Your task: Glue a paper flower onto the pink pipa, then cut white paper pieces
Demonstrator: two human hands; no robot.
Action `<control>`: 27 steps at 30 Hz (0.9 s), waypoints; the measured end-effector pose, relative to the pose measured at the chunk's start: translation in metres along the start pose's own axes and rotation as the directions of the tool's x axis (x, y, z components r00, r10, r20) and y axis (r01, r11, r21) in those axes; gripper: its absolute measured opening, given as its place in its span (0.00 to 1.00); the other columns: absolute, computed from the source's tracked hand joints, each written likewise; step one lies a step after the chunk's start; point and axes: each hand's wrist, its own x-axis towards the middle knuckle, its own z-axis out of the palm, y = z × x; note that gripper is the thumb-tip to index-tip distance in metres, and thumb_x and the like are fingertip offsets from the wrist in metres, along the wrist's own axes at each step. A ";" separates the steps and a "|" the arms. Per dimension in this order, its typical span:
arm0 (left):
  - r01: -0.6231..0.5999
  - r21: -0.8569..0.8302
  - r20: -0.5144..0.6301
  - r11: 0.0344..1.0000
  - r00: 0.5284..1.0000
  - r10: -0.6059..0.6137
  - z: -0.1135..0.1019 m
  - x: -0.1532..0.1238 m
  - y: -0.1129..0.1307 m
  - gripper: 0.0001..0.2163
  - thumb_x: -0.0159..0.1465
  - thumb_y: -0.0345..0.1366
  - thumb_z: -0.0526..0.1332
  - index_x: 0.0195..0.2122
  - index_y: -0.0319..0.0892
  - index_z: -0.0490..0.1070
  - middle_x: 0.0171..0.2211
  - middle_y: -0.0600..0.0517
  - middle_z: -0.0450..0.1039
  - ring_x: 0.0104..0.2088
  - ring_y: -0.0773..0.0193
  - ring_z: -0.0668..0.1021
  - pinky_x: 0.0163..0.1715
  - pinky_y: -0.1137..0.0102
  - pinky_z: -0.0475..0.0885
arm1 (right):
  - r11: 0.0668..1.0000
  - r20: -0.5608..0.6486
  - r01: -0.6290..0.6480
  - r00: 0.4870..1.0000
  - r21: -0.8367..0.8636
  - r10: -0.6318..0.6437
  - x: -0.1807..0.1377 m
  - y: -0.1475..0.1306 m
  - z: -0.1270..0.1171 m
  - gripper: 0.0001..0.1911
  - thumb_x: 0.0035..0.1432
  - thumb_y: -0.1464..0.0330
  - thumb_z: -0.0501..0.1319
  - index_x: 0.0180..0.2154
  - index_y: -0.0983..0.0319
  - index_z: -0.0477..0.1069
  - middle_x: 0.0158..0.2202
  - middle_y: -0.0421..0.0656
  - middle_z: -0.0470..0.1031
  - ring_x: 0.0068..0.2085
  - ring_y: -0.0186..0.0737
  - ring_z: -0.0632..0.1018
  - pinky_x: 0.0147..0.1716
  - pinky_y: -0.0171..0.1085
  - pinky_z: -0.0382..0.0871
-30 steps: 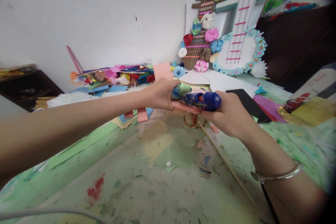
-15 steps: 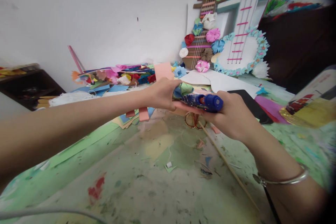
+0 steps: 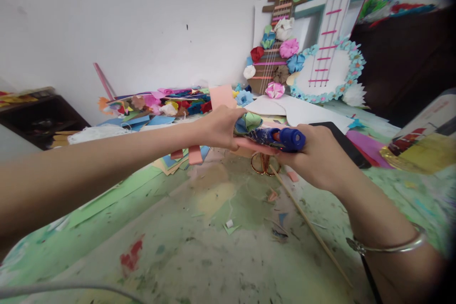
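My left hand is closed around a blue and green paper flower held above the table. A salmon paper piece rises behind that hand, and another salmon strip runs below the flower toward my right hand. Wrapped in my right fingers is a blue glue gun, its rear end facing me and its front beside the flower. The glue gun's tip is hidden. Under the hands lie gold-handled scissors and one end of a thin wooden stick.
Paper flowers and colored paper pile up along the wall. Two flower-trimmed cardboard guitars lean at the back right. A dark flat object lies beside my right hand; a bottle stands farther right. Paper scraps dot the stained table.
My right hand and the glue gun have shifted very slightly right and toward me. My left hand stays in place on the paper flower.
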 end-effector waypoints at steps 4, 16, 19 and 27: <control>-0.006 0.022 -0.016 1.000 1.000 0.006 0.002 -0.001 -0.003 0.19 0.51 0.45 0.64 0.42 0.40 0.69 0.27 0.51 0.73 0.28 0.62 0.74 0.27 0.72 0.62 | 0.999 -0.001 0.024 1.000 -0.031 -0.024 0.000 0.000 -0.002 0.07 0.43 0.70 0.59 0.17 0.60 0.64 0.15 0.39 0.64 0.20 0.35 0.62 0.21 0.35 0.49; 0.002 0.018 -0.043 1.000 0.999 -0.001 0.003 -0.007 -0.003 0.15 0.52 0.45 0.63 0.36 0.40 0.69 0.23 0.53 0.71 0.24 0.64 0.72 0.24 0.73 0.59 | 0.996 -0.066 0.068 0.996 0.054 -0.064 -0.002 0.003 -0.010 0.09 0.43 0.70 0.58 0.17 0.61 0.60 0.15 0.36 0.60 0.21 0.31 0.59 0.21 0.34 0.49; 0.030 0.032 -0.039 0.999 0.999 -0.029 0.003 -0.008 -0.004 0.15 0.51 0.44 0.63 0.37 0.41 0.69 0.24 0.53 0.72 0.25 0.64 0.73 0.25 0.72 0.59 | 0.994 -0.110 0.053 0.993 0.100 -0.041 -0.003 0.005 -0.011 0.08 0.44 0.69 0.59 0.19 0.61 0.60 0.17 0.35 0.57 0.22 0.31 0.58 0.21 0.34 0.49; 0.093 0.079 -0.015 0.993 0.996 -0.092 0.005 -0.008 -0.005 0.16 0.48 0.41 0.63 0.37 0.40 0.70 0.25 0.53 0.71 0.25 0.64 0.72 0.25 0.73 0.58 | 0.992 -0.172 -0.028 0.984 0.124 0.049 -0.003 0.005 -0.011 0.06 0.41 0.69 0.59 0.20 0.61 0.61 0.19 0.36 0.55 0.24 0.31 0.56 0.22 0.34 0.50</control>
